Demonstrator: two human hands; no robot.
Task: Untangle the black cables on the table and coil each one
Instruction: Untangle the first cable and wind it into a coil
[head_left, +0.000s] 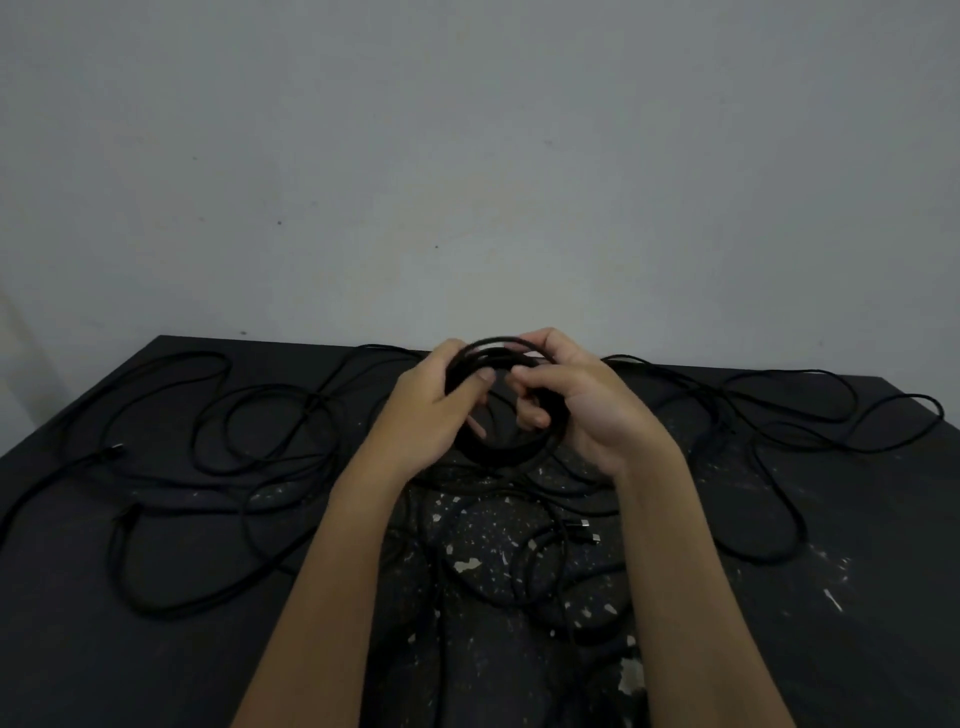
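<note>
- Black round coil of cable (493, 458), several thin loops stacked together, raised between the two hands and clear of the surface below.
- Bare left hand (428, 415) gripping the coil's left side, thumb laid across the front of the loops, fingers curled through the ring.
- Bare right hand (592, 410) gripping the coil's right side, fingers wrapped over the top of the loops, thumb pointing toward the other thumb, the two nearly meeting.
- Matte black counter (156, 665) flecked with pale paint spots, spread beneath both forearms.
- Wide sprawl of loose black cables (260, 421) out to the left of the left hand; more out to the right of the right hand, plus a tangle under the wrists.
- Small black connector (584, 532) with a metal tip lying just inside the right forearm; another plug end (111, 451) far to the left of the left hand.
- Plain grey wall (467, 156) beyond the hands, behind the counter's far edge.
</note>
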